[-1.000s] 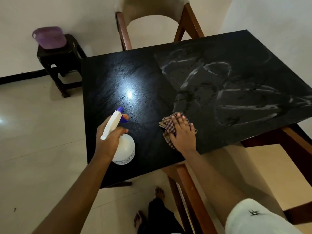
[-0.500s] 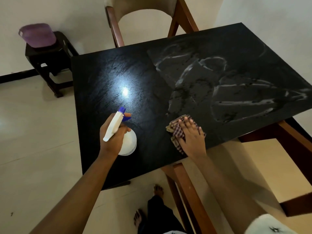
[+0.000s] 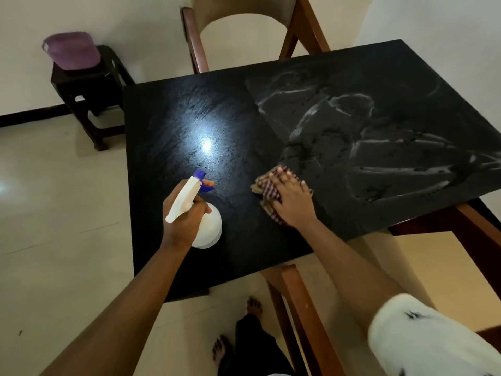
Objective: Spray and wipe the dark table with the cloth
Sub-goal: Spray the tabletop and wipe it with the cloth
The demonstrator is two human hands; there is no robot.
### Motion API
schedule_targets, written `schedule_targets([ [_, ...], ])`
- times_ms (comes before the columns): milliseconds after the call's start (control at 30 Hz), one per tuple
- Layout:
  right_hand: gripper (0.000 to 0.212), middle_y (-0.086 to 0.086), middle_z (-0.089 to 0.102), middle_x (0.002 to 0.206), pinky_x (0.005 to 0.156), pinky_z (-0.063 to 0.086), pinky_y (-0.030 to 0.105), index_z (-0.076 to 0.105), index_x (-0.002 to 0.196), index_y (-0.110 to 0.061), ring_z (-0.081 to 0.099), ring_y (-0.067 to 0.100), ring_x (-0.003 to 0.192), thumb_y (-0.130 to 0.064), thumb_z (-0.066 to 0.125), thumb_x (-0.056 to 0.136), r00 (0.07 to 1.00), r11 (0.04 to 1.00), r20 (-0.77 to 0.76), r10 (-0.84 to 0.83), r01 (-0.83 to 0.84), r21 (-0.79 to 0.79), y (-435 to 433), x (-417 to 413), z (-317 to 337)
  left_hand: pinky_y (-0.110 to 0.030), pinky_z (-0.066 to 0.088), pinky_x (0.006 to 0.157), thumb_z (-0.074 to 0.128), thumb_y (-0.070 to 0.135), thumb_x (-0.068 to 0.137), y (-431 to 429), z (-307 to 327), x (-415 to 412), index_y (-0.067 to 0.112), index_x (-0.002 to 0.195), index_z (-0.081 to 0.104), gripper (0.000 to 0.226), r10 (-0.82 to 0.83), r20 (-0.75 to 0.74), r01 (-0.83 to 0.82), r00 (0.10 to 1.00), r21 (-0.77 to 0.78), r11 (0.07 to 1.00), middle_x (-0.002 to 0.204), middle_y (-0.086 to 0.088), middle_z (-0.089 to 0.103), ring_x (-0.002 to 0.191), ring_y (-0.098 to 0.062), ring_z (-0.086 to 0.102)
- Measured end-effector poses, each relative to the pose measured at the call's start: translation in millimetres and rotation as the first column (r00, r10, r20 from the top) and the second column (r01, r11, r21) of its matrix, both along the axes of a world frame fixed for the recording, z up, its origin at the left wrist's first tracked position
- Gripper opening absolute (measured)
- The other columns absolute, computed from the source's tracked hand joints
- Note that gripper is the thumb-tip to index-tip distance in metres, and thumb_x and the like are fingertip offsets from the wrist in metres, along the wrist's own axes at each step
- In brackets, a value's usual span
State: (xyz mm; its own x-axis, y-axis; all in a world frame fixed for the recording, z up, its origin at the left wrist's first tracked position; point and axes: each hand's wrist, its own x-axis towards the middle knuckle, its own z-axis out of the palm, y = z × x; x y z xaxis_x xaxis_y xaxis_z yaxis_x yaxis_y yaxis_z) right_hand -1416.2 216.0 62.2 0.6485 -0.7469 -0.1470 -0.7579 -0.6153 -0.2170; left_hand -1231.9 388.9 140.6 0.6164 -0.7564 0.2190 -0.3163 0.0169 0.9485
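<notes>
The left hand (image 3: 184, 221) grips the neck of the spray bottle (image 3: 208, 232), fingers curled round it and the forefinger on the blue trigger. The white bottle is over the near left part of the table (image 3: 168, 147); whether it touches the top I cannot tell. The right hand (image 3: 294, 203) presses flat, fingers straight, on the checked cloth (image 3: 267, 189), which lies bunched on the table close to the middle of its near edge. Pale wet streaks (image 3: 379, 158) cover the table's right half. A wooden chair (image 3: 306, 25) stands at the table's far edge. Left of the table, a dark stool (image 3: 89, 90) carries a purple tub (image 3: 71, 51).
</notes>
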Motion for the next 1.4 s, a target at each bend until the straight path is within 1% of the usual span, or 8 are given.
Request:
schedule_targets([
  [133, 0.066, 0.005, 0.027, 0.156, 0.113, 0.016, 0.047, 0.029, 0.149, -0.022, 0.023, 0.024, 0.143, -0.043, 0.048, 0.090, 0.997, 0.996, 0.016, -0.073, 0.073, -0.045, 10.1, 15.6, -2.8, -0.016, 0.051, 0.069, 0.051, 0.006, 0.073, 1.3, 0.4, -1.1, 0.012, 0.100, 0.064, 0.031, 0.018, -0.016, -0.018, 1.000, 0.002, 1.000, 0.089, 0.009, 0.071, 0.070, -0.011, 0.065],
  [367, 0.069, -0.004, 0.027, 0.156, 0.113, 0.017, 0.042, 0.026, 0.149, -0.030, 0.023, 0.015, 0.143, -0.052, 0.042, 0.085, 0.893, 0.893, 0.022, 0.449, -0.448, -0.031, 83.2, -53.8, -11.5, -0.011, 0.050, 0.071, 0.052, 0.006, 0.077, 2.1, -5.2, 0.8, -0.003, 0.103, 0.061, 0.029, 0.052, 0.014, -0.053, 0.999, 0.043, 0.998, 0.068, 0.012, 0.066, 0.068, -0.007, 0.066],
  [633, 0.066, 0.001, 0.015, 0.160, 0.116, 0.009, 0.045, 0.020, 0.151, -0.026, 0.011, 0.020, 0.147, -0.042, 0.048, 0.093, 0.986, 0.986, -0.025, -0.164, 0.163, -0.041, 46.8, -35.1, -4.6, -0.023, 0.054, 0.074, 0.053, 0.004, 0.073, 3.4, -2.0, -1.3, 0.001, 0.102, 0.063, 0.030, 0.065, -0.025, -0.064, 0.998, 0.039, 0.997, 0.085, -0.005, 0.069, 0.070, -0.018, 0.064],
  [767, 0.069, 0.000, 0.029, 0.155, 0.113, 0.010, 0.042, 0.033, 0.147, -0.026, 0.025, 0.020, 0.143, -0.048, 0.052, 0.084, 0.985, 0.984, 0.044, 0.165, -0.162, -0.075, 109.9, -33.4, -12.6, -0.017, 0.052, 0.070, 0.051, -0.001, 0.072, 4.4, -2.3, -1.4, 0.005, 0.103, 0.063, 0.034, 0.062, -0.050, -0.061, 0.997, 0.025, 0.998, 0.087, -0.005, 0.070, 0.064, -0.010, 0.063],
  [933, 0.073, -0.008, 0.013, 0.157, 0.115, 0.005, 0.040, 0.019, 0.150, -0.033, 0.013, 0.014, 0.146, -0.043, 0.049, 0.084, 0.846, 0.845, 0.000, 0.534, -0.533, -0.043, 95.1, -47.2, -17.2, -0.022, 0.051, 0.068, 0.049, -0.001, 0.071, 6.9, -4.7, 1.3, 0.004, 0.110, 0.063, 0.042, 0.053, -0.078, -0.052, 0.996, 0.007, 0.999, 0.097, -0.012, 0.070, 0.064, -0.013, 0.061],
  [1067, 0.065, -0.006, 0.010, 0.160, 0.117, 0.007, 0.047, 0.017, 0.151, -0.032, 0.009, 0.017, 0.147, -0.040, 0.045, 0.093, 0.988, 0.989, -0.030, 0.151, -0.151, 0.001, 42.1, -9.2, -5.5, -0.024, 0.053, 0.069, 0.050, 0.000, 0.078, 15.0, -1.8, -0.7, 0.012, 0.111, 0.060, 0.037, 0.029, -0.099, -0.032, 0.995, -0.034, 0.999, 0.103, -0.009, 0.068, 0.065, -0.011, 0.062],
  [1200, 0.067, 0.003, 0.023, 0.158, 0.114, 0.012, 0.051, 0.030, 0.148, -0.027, 0.018, 0.024, 0.145, -0.051, 0.040, 0.086, 0.995, 0.994, -0.001, -0.104, 0.104, -0.014, 47.9, 36.1, -4.1, -0.032, 0.055, 0.082, 0.059, 0.006, 0.078, 30.6, -5.2, 5.8, 0.041, 0.116, 0.054, 0.051, -0.013, 0.051, 0.013, 0.999, 0.011, 1.000, 0.106, 0.014, 0.066, 0.080, -0.017, 0.065],
  [1400, 0.068, -0.001, 0.027, 0.156, 0.112, 0.017, 0.047, 0.032, 0.147, -0.031, 0.024, 0.020, 0.144, -0.049, 0.039, 0.082, 0.827, 0.823, -0.020, 0.562, -0.562, -0.082, 79.4, 0.2, -9.3, -0.019, 0.051, 0.079, 0.065, 0.015, 0.074, 41.6, -10.0, 15.5, 0.017, 0.125, 0.052, 0.053, -0.135, 0.049, 0.135, 0.990, 0.012, 0.991, 0.106, 0.016, 0.066, 0.074, -0.012, 0.063],
])
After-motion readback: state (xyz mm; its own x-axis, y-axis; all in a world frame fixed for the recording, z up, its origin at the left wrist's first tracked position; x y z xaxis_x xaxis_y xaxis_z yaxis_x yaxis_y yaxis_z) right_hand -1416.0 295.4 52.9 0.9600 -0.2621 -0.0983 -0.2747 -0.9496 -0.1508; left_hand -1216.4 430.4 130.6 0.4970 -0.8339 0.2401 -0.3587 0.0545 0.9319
